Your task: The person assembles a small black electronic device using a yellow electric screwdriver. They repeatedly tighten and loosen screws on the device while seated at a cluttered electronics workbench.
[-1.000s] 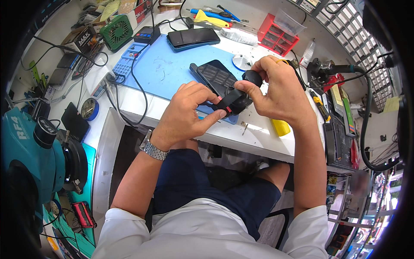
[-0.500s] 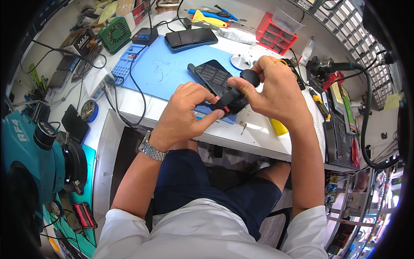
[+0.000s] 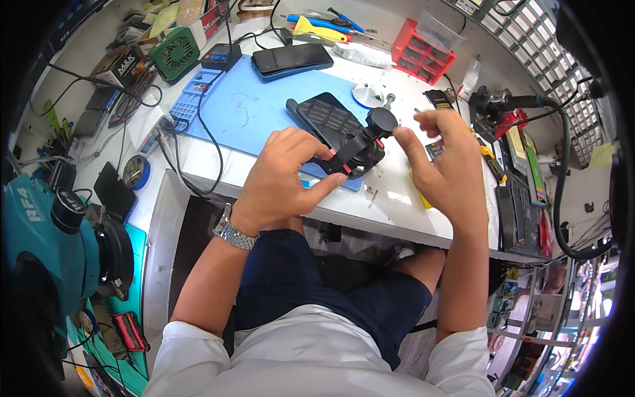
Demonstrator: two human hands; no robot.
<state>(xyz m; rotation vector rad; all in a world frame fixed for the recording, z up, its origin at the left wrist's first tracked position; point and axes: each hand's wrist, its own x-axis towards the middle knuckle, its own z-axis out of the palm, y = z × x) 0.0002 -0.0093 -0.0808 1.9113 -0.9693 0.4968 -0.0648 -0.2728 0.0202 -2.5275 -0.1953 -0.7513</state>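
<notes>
A black phone lies tilted on the front right part of the blue mat, its glossy screen up. A black holder with red bits sits over its near end, with a round black knob standing at its right side. My left hand pinches the near left edge of this holder between thumb and fingers. To the right of the knob, my right hand hovers apart from it, thumb and fingers separated, nothing seen between them.
On the blue mat, another phone lies at the back. Behind stand a red drawer box and a green fan. A round white dish is beyond the holder. A teal microscope fills the left side; cables cross the mat's left.
My right hand has let go of the round knob and moved right, its fingers now apart. My left hand stays on the holder.
</notes>
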